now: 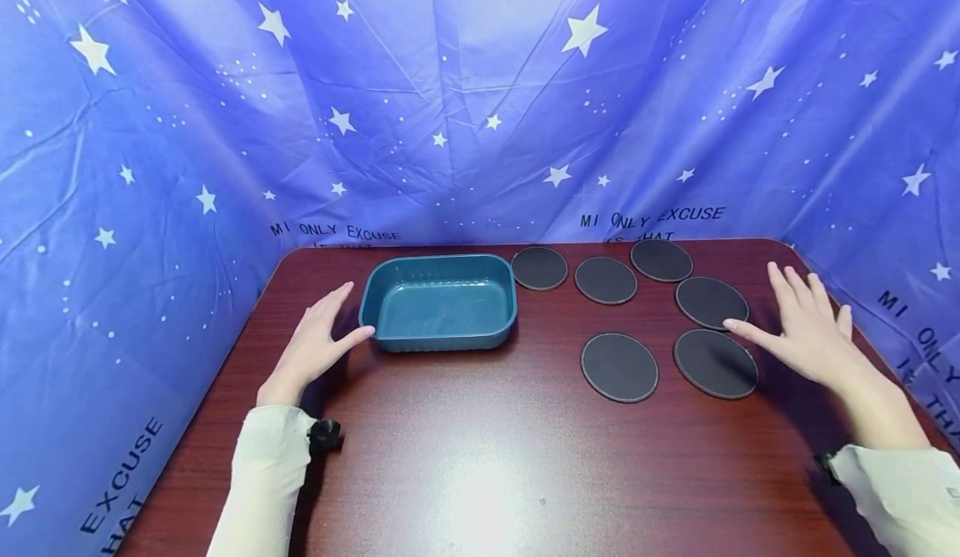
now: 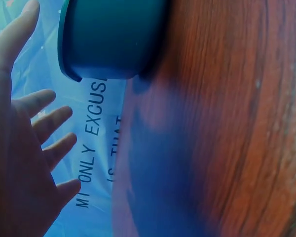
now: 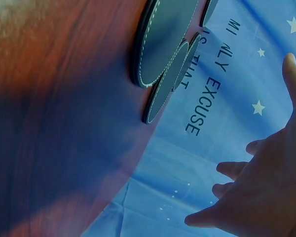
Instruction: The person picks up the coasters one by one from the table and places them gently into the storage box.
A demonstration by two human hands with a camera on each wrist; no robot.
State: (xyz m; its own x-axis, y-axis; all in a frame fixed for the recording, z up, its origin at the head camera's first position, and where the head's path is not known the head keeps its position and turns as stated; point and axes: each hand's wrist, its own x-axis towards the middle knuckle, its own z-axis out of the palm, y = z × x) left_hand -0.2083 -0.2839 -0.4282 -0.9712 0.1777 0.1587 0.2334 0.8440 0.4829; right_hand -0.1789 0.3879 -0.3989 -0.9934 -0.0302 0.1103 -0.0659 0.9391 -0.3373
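Note:
A teal rectangular plastic bin stands toward the back of the table. Just left of it is my left hand, fingers spread and holding nothing, its thumb tip overlapping the bin's front left corner in the head view. Several round black coasters with stitched edges lie flat to the right, among them a back one and a front one. Over the table's right side hovers my right hand, fingers apart and nothing in it. Its thumb points at two coasters, one behind and one nearer. The right wrist view shows stitched coasters beyond the empty palm.
The dark red wooden table reflects a bright glare at its front middle. Blue curtains with white stars and lettering hang behind it and at both sides. Another coaster lies right beside the bin's right end.

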